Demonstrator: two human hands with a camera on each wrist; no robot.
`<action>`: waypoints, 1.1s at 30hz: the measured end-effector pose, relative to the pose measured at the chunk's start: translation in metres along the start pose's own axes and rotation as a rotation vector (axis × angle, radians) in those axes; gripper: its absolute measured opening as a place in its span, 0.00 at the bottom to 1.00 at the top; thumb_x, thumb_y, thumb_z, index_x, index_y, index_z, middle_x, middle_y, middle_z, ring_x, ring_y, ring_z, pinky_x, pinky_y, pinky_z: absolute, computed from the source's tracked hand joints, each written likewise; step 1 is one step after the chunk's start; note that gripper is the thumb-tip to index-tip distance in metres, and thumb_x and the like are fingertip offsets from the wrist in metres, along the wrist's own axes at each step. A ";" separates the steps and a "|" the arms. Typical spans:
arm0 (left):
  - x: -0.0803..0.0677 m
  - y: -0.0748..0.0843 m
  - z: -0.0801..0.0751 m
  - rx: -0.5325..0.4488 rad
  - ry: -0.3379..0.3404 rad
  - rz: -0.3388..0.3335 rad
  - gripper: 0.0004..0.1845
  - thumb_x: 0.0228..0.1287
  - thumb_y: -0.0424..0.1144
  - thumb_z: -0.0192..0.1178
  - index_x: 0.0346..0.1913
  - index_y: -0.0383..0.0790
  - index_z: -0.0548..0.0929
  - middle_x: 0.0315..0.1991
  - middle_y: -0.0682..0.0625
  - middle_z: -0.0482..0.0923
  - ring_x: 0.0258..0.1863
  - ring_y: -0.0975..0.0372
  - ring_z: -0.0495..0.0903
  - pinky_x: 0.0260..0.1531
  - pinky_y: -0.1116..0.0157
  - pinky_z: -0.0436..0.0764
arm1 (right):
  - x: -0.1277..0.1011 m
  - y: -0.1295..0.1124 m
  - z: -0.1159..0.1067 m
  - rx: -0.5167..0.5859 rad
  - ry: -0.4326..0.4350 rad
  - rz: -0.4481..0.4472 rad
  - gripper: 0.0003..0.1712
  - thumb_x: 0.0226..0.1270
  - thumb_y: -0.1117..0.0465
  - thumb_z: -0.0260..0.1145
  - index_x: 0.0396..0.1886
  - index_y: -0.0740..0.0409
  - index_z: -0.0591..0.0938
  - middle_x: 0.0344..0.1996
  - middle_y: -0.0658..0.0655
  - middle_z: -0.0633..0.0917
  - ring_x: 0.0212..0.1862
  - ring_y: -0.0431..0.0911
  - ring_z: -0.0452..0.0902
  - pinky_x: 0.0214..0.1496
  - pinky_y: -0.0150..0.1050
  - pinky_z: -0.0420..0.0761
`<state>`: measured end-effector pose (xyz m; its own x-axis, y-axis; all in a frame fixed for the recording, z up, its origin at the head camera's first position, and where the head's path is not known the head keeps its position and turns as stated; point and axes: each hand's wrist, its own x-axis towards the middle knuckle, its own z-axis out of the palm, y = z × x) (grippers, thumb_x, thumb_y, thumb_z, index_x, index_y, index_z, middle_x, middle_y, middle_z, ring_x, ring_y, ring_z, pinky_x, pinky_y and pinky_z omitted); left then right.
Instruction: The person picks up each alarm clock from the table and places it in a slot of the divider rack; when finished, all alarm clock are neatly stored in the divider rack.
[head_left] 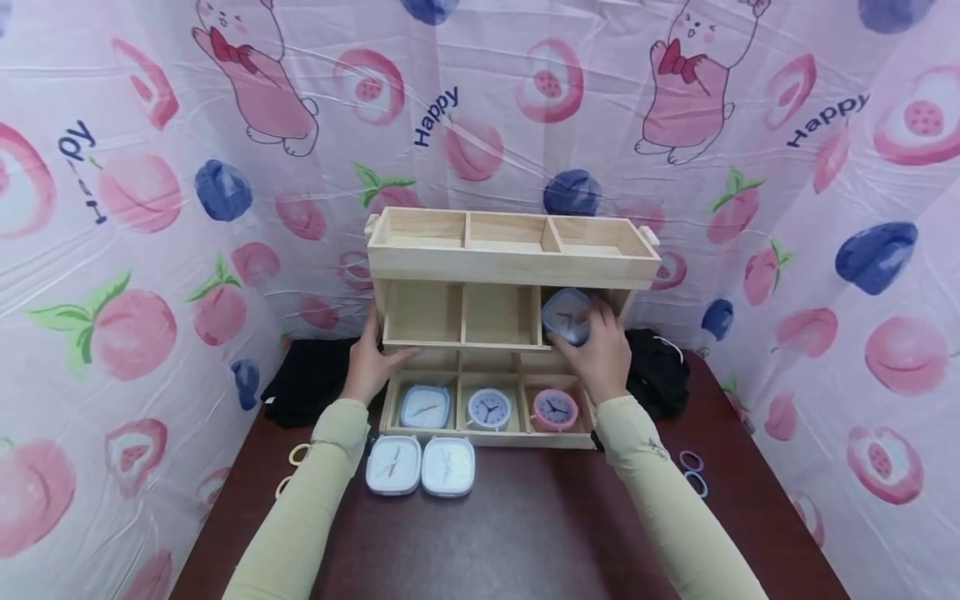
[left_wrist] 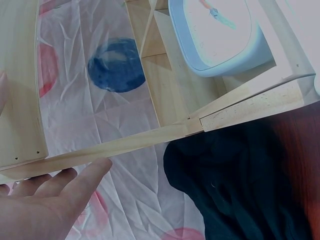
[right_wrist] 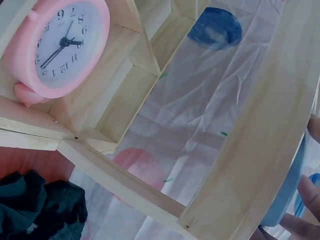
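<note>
Blue square clock [head_left: 566, 315] at right compartment of tiered wooden box's [head_left: 510, 267] middle tier. Leftmost, left hand [head_left: 375, 360], thumb spread wide, touches box's left end. Two white square clocks [head_left: 393, 467] lie on table [head_left: 517, 525]. Bottom tier: pale-blue-rimmed clock [head_left: 425, 407], round white clock [head_left: 489, 409], round pink clock [head_left: 553, 410]. Right hand [head_left: 602, 354] pinches blue square clock.
</note>
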<state>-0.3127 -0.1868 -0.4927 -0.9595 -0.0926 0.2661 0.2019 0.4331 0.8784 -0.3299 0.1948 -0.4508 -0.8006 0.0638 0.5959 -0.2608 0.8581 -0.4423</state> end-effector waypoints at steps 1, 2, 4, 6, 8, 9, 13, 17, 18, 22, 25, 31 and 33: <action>0.000 0.000 0.000 0.001 -0.001 -0.001 0.66 0.62 0.45 0.80 0.87 0.69 0.39 0.86 0.44 0.56 0.85 0.46 0.59 0.80 0.43 0.68 | -0.003 0.000 0.000 0.000 0.021 -0.014 0.30 0.54 0.47 0.86 0.46 0.62 0.83 0.72 0.65 0.78 0.67 0.68 0.75 0.65 0.68 0.78; 0.000 0.000 0.000 0.001 -0.002 -0.001 0.66 0.62 0.44 0.80 0.87 0.70 0.40 0.86 0.43 0.56 0.85 0.46 0.59 0.80 0.43 0.68 | -0.007 0.000 0.000 0.001 0.043 -0.027 0.31 0.54 0.46 0.86 0.46 0.63 0.84 0.71 0.66 0.78 0.68 0.68 0.74 0.66 0.68 0.77; 0.000 -0.001 0.000 -0.002 -0.003 -0.004 0.65 0.62 0.45 0.80 0.87 0.70 0.40 0.86 0.44 0.56 0.85 0.46 0.59 0.79 0.43 0.69 | -0.016 -0.002 0.000 0.011 0.098 -0.063 0.30 0.55 0.46 0.86 0.46 0.64 0.85 0.68 0.69 0.79 0.67 0.69 0.73 0.68 0.67 0.76; 0.000 -0.001 0.001 -0.004 -0.003 -0.004 0.65 0.62 0.44 0.80 0.87 0.71 0.40 0.86 0.44 0.56 0.85 0.46 0.60 0.79 0.43 0.69 | -0.029 -0.006 0.000 0.036 0.144 -0.108 0.28 0.57 0.48 0.84 0.46 0.65 0.86 0.63 0.71 0.80 0.65 0.70 0.72 0.70 0.66 0.74; 0.000 -0.001 0.001 -0.003 -0.004 -0.002 0.65 0.63 0.44 0.80 0.87 0.70 0.40 0.86 0.43 0.57 0.84 0.46 0.60 0.79 0.43 0.69 | -0.043 -0.011 0.003 0.068 0.179 -0.156 0.25 0.59 0.51 0.83 0.46 0.65 0.86 0.58 0.71 0.81 0.61 0.69 0.73 0.67 0.65 0.76; 0.000 -0.001 0.001 -0.002 -0.004 -0.001 0.65 0.63 0.44 0.80 0.87 0.70 0.40 0.86 0.43 0.57 0.84 0.46 0.60 0.79 0.43 0.69 | -0.051 -0.014 0.004 0.080 0.187 -0.181 0.23 0.60 0.52 0.82 0.46 0.65 0.87 0.55 0.70 0.81 0.59 0.68 0.74 0.64 0.63 0.77; 0.000 -0.001 0.001 -0.002 -0.003 -0.005 0.65 0.62 0.44 0.80 0.87 0.71 0.40 0.86 0.44 0.57 0.84 0.47 0.60 0.79 0.44 0.69 | -0.083 -0.027 0.015 0.108 0.179 -0.258 0.20 0.59 0.56 0.81 0.47 0.62 0.88 0.45 0.66 0.82 0.48 0.62 0.75 0.49 0.57 0.78; 0.000 -0.001 0.001 -0.001 0.002 -0.001 0.66 0.62 0.43 0.80 0.88 0.69 0.40 0.86 0.44 0.57 0.84 0.46 0.60 0.80 0.43 0.68 | -0.114 -0.041 0.029 0.108 0.108 -0.313 0.21 0.59 0.56 0.80 0.48 0.61 0.88 0.39 0.61 0.81 0.43 0.56 0.74 0.43 0.52 0.77; 0.000 0.000 0.001 0.001 0.003 0.000 0.66 0.62 0.42 0.80 0.88 0.68 0.40 0.86 0.44 0.57 0.84 0.46 0.60 0.79 0.43 0.68 | -0.122 -0.045 0.032 0.112 0.085 -0.324 0.21 0.59 0.55 0.80 0.49 0.61 0.88 0.38 0.60 0.81 0.42 0.55 0.74 0.42 0.50 0.77; 0.000 0.000 0.001 -0.003 0.006 -0.001 0.66 0.62 0.42 0.80 0.88 0.67 0.40 0.86 0.44 0.56 0.84 0.46 0.60 0.80 0.43 0.67 | -0.151 -0.056 0.046 0.122 -0.003 -0.372 0.24 0.57 0.53 0.82 0.50 0.60 0.88 0.38 0.57 0.81 0.41 0.52 0.74 0.40 0.47 0.78; 0.000 0.000 0.001 -0.003 0.003 -0.002 0.66 0.62 0.42 0.80 0.88 0.67 0.40 0.86 0.44 0.55 0.84 0.46 0.60 0.80 0.43 0.67 | -0.167 -0.063 0.056 0.119 -0.081 -0.386 0.28 0.56 0.49 0.84 0.52 0.58 0.88 0.40 0.56 0.81 0.43 0.51 0.75 0.42 0.46 0.80; 0.000 0.001 0.001 -0.006 0.000 -0.006 0.66 0.63 0.43 0.79 0.88 0.67 0.39 0.86 0.43 0.55 0.85 0.46 0.58 0.80 0.42 0.66 | -0.186 -0.070 0.070 0.065 -0.272 -0.390 0.43 0.54 0.35 0.83 0.65 0.53 0.84 0.55 0.55 0.84 0.56 0.53 0.77 0.56 0.50 0.83; 0.000 0.000 0.001 -0.004 0.000 -0.007 0.66 0.63 0.43 0.79 0.88 0.68 0.38 0.86 0.42 0.55 0.85 0.45 0.58 0.80 0.42 0.66 | -0.189 -0.071 0.074 0.050 -0.329 -0.402 0.49 0.51 0.32 0.84 0.69 0.50 0.82 0.60 0.55 0.83 0.60 0.53 0.76 0.60 0.51 0.83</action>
<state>-0.3127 -0.1859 -0.4926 -0.9609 -0.0959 0.2599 0.1958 0.4288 0.8819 -0.1999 0.0845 -0.5817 -0.7569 -0.4357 0.4870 -0.6015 0.7560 -0.2584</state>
